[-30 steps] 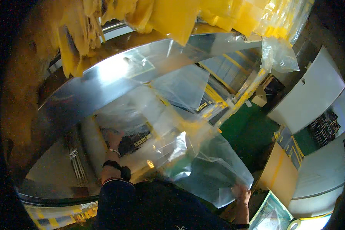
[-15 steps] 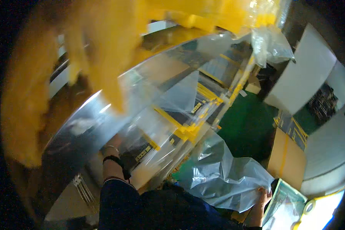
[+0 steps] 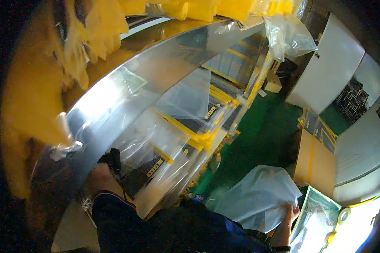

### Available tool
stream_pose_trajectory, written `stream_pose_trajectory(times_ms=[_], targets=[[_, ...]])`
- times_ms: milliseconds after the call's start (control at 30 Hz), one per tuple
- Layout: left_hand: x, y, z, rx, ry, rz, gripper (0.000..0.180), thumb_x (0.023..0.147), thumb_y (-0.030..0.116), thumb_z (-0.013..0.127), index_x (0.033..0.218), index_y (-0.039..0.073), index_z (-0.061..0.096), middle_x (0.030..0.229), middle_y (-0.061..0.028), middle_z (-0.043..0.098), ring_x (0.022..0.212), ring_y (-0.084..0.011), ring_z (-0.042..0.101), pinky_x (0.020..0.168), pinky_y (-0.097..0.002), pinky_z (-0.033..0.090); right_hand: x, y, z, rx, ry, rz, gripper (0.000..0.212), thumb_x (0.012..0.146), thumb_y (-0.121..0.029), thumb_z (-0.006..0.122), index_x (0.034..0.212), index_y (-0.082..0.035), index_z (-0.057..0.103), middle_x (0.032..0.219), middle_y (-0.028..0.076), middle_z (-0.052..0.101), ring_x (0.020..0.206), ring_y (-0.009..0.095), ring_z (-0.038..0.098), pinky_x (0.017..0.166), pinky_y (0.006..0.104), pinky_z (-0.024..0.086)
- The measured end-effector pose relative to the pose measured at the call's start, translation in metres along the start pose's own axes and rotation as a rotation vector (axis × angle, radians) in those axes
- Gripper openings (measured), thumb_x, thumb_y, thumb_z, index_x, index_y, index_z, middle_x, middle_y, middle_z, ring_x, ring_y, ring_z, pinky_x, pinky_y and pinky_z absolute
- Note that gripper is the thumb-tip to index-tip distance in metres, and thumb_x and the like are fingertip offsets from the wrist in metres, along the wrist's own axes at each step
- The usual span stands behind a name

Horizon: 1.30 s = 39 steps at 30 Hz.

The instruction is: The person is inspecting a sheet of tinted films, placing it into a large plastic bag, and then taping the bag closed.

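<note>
In my right hand (image 3: 290, 214), at lower right, I pinch the edge of a large translucent plastic sheet (image 3: 255, 196). The sheet hangs loosely to the left over the green floor. My left forearm, with a dark band at the wrist, reaches in under the curved metal edge (image 3: 109, 103) of a worktop. Only the wrist end of my left hand (image 3: 98, 172) shows, and its fingers are hidden there. Beside it lie flat, yellow-taped frames with dark panels (image 3: 143, 168), partly covered by clear plastic film (image 3: 183, 95).
Yellow glove-like pieces (image 3: 93, 33) hang over the worktop at upper left. A cardboard box (image 3: 314, 162) and a green-edged tray (image 3: 304, 211) stand at right, with a tape roll (image 3: 344, 216) nearby. Pale panels (image 3: 327, 59) lean behind; a small box (image 3: 273, 82) sits on the green floor (image 3: 257, 143).
My left arm has moved left and further under the metal edge. The plastic sheet has swung and bunched toward my right hand, which keeps its grip. The view has shifted slightly.
</note>
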<state>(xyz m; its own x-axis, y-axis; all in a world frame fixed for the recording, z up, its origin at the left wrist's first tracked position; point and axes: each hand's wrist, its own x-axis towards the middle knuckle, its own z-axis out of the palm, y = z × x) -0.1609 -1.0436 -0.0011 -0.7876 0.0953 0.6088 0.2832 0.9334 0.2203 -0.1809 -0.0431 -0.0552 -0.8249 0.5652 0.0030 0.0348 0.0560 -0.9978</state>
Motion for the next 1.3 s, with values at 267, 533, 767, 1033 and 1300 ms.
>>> stream_pose_trajectory(times_ms=[267, 533, 767, 1033, 1300], targets=[[0.211, 0.356, 0.156, -0.194, -0.054, 0.664, 0.024, 0.071, 0.005, 0.060, 0.095, 0.004, 0.063, 0.085, -0.0076, 0.058, 0.084, -0.0220, 0.056, 0.075, -0.0349, 0.046, -0.011, -0.011, 0.028, 0.011, -0.165, -0.069, 0.010, 0.073, 0.000, 0.061, 0.080, 0.001, 0.055, 0.074, 0.009, 0.062, 0.061, 0.016, 0.058, 0.057, 0.0269, 0.048], [0.070, 0.406, 0.285, -0.837, -0.493, 0.160, 0.017, 0.088, 0.016, 0.045, 0.097, 0.003, 0.053, 0.094, -0.0129, 0.053, 0.093, -0.0309, 0.049, 0.083, -0.0415, 0.039, -0.016, 0.002, 0.015, 0.039, 0.027, 0.076, 0.039, 0.073, 0.004, 0.049, 0.110, -0.002, 0.041, 0.074, 0.003, 0.049, 0.057, 0.010, 0.047, 0.046, 0.0252, 0.041], [0.136, 0.275, 0.238, -0.235, -0.035, -0.060, 0.017, 0.081, 0.010, 0.048, 0.093, 0.002, 0.055, 0.086, -0.0183, 0.057, 0.083, -0.0355, 0.054, 0.074, -0.0427, 0.043, -0.018, 0.001, 0.020, -0.102, -0.153, -0.114, 0.036, 0.079, -0.010, 0.051, 0.113, -0.002, 0.041, 0.108, 0.010, 0.049, 0.090, 0.019, 0.050, 0.069, 0.0314, 0.046], [0.259, 0.411, 0.183, -0.594, 0.000, -0.261, 0.017, 0.092, 0.012, 0.040, 0.093, 0.000, 0.052, 0.091, -0.0181, 0.058, 0.087, -0.0283, 0.057, 0.075, -0.0366, 0.045, -0.056, -0.107, 0.098, -0.315, -0.536, -0.458, 0.060, 0.080, -0.015, 0.059, 0.132, -0.003, 0.032, 0.132, 0.014, 0.035, 0.120, 0.027, 0.036, 0.099, 0.0356, 0.031], [0.212, 0.588, 0.213, -0.907, -0.484, 0.552, 0.036, 0.085, 0.004, 0.046, 0.121, 0.001, 0.046, 0.117, -0.0173, 0.052, 0.106, -0.0301, 0.052, 0.091, -0.0357, 0.042, -0.074, -0.129, 0.182, -0.141, -0.830, -0.340, 0.060, 0.066, -0.022, 0.077, 0.114, -0.001, 0.047, 0.109, 0.015, 0.054, 0.103, 0.024, 0.052, 0.087, 0.0370, 0.043]])
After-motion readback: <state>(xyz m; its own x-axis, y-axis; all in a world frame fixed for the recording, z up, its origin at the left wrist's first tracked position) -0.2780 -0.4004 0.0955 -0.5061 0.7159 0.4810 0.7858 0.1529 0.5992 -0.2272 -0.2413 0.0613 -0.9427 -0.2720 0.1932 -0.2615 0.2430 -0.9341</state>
